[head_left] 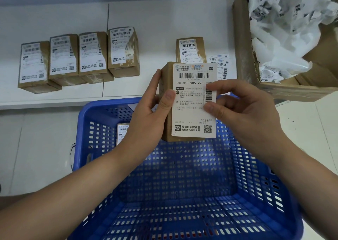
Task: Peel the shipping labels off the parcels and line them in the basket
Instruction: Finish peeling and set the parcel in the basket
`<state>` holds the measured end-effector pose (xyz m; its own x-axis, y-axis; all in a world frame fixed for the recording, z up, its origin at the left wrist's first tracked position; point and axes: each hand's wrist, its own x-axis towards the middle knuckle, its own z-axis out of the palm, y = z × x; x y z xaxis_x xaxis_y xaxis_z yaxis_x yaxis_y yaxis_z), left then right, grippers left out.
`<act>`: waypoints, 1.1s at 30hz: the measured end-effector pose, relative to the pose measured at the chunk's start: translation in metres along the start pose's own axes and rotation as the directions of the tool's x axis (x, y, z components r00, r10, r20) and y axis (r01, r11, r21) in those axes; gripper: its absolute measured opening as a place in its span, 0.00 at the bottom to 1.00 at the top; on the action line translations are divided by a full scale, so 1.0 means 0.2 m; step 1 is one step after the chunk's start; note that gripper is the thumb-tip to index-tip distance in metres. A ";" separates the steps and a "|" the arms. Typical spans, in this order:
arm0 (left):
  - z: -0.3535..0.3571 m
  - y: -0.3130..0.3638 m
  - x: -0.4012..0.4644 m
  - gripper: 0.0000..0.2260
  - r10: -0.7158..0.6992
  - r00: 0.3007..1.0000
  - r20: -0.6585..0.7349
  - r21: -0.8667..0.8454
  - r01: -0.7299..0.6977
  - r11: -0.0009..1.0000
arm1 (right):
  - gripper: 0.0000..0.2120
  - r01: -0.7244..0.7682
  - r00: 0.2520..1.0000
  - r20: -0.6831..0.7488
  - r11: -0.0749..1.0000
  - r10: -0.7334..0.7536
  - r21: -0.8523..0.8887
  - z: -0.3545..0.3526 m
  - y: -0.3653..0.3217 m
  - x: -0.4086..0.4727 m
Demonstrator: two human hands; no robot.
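Note:
I hold a small brown parcel (165, 86) upright above the blue basket (182, 185). My left hand (150, 110) grips its left side, thumb pressed on the white shipping label (192, 115). My right hand (243, 110) pinches the label's right edge between thumb and forefinger. One labelled parcel (123, 132) lies inside the basket at its far left, partly hidden by my left wrist. Several labelled parcels (78, 57) stand in a row on the white table (155, 20) at the left, and one more parcel (190, 49) stands behind the held one.
A large cardboard box (243, 44) full of crumpled white label backing and plastic stands at the right. Loose labels (222, 66) lie on the table between that box and the parcels.

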<state>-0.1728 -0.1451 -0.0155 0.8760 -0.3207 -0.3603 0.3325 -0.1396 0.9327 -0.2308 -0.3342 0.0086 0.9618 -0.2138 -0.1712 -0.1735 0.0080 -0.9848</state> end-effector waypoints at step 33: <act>0.02 0.00 -0.01 0.27 0.044 0.999 -0.008 0.020 -0.044 0.999 | 0.11 -0.002 1.000 -0.026 0.993 -0.001 -0.119 0.02 0.03 0.00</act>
<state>-0.1762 -0.1472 -0.0145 0.8925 -0.3190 -0.3190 0.2870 -0.1439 0.9471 -0.2308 -0.3306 0.0016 0.9561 -0.2394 -0.1691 -0.1993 -0.1077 -0.9740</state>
